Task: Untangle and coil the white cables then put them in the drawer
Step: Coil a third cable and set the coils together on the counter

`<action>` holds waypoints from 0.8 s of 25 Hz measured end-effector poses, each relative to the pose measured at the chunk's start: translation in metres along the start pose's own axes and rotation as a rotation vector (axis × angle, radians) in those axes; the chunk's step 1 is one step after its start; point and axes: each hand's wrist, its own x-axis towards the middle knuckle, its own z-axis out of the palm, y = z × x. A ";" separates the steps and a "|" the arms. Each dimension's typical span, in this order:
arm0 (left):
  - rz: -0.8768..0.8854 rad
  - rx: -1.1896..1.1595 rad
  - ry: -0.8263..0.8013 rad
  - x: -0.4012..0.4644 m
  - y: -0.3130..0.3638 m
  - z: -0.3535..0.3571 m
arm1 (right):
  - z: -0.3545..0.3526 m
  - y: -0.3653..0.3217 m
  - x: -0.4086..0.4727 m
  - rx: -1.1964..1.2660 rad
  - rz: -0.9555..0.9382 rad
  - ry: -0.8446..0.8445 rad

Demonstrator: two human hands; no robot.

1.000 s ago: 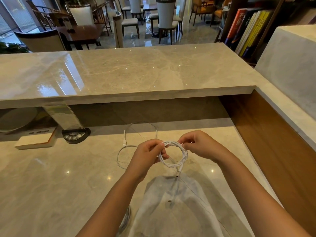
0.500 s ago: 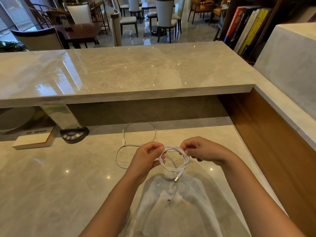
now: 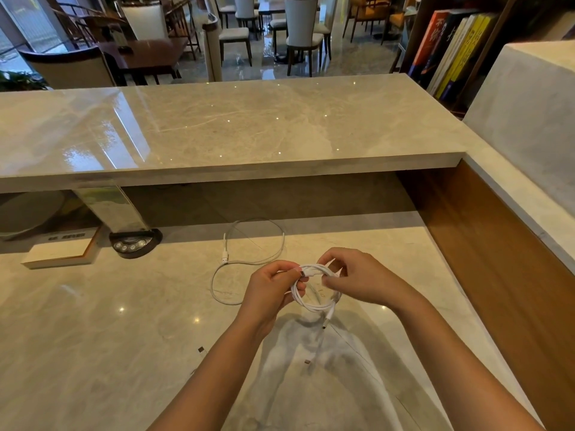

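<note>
coil held over the desk

i see my left hand (image 3: pixel 270 292) and right hand (image 3: pixel 357 279) holding a small white coil (image 3: pixel 314 301) between them, above the marble desk (image 3: pixel 93 337). the left fingers are pinched on the coil's upper left side, near a plug end. the right fingers are curled and pinch its upper right side. a short tail with a plug (image 3: pixel 326 321) hangs from the coil's lower right. a second cable (image 3: pixel 245 262) lies loose on the desk just behind my hands, unwound, one plug pointing down. a black puck (image 3: pixel 134 242) and a book (image 3: pixel 60 251) sit far left. i see no drawer.
</note>
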 end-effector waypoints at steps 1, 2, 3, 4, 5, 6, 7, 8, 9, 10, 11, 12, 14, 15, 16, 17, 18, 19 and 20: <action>-0.005 0.013 -0.009 0.000 0.001 -0.001 | 0.003 -0.002 -0.002 -0.123 -0.041 0.031; -0.013 0.016 -0.028 0.000 0.003 -0.002 | 0.007 -0.002 -0.003 -0.242 -0.096 0.072; -0.023 -0.004 -0.048 0.000 0.004 -0.003 | 0.010 -0.003 -0.004 -0.322 -0.151 0.112; -0.038 -0.060 -0.067 0.000 0.005 -0.003 | 0.013 -0.003 -0.004 -0.329 -0.193 0.150; -0.060 -0.145 -0.084 -0.001 0.006 -0.003 | 0.015 -0.002 -0.003 -0.276 -0.204 0.187; -0.083 -0.231 -0.105 -0.003 0.006 -0.002 | 0.018 0.000 -0.002 -0.209 -0.194 0.232; -0.100 -0.286 -0.124 -0.005 0.005 0.000 | 0.019 0.002 -0.001 -0.169 -0.172 0.278; -0.104 -0.301 -0.140 -0.008 0.003 0.001 | 0.020 0.003 -0.001 -0.149 -0.144 0.323; -0.098 -0.289 -0.153 -0.011 0.002 0.003 | 0.022 0.004 -0.002 -0.148 -0.129 0.366; -0.086 -0.267 -0.165 -0.012 0.001 0.004 | 0.025 0.004 -0.003 -0.164 -0.141 0.415; -0.074 -0.243 -0.173 -0.012 0.000 0.006 | 0.028 0.005 -0.003 -0.187 -0.163 0.465; -0.065 -0.227 -0.177 -0.011 0.000 0.006 | 0.030 0.004 -0.003 -0.200 -0.182 0.511; -0.055 -0.215 -0.178 -0.011 0.001 0.006 | 0.029 0.002 -0.001 -0.123 -0.150 0.533; -0.050 -0.208 -0.183 -0.011 0.002 0.005 | 0.027 -0.001 0.000 -0.003 -0.104 0.515; -0.044 -0.203 -0.196 -0.012 0.002 0.006 | 0.023 -0.003 0.001 0.144 -0.045 0.487; -0.036 -0.202 -0.209 -0.013 0.003 0.007 | 0.020 -0.004 0.002 0.275 0.011 0.463; -0.027 -0.205 -0.218 -0.014 0.004 0.008 | 0.017 -0.005 0.003 0.369 0.056 0.450; -0.018 -0.213 -0.220 -0.014 0.006 0.008 | 0.015 -0.006 0.004 0.440 0.094 0.441; -0.012 -0.224 -0.217 -0.014 0.007 0.008 | 0.014 -0.007 0.006 0.500 0.127 0.438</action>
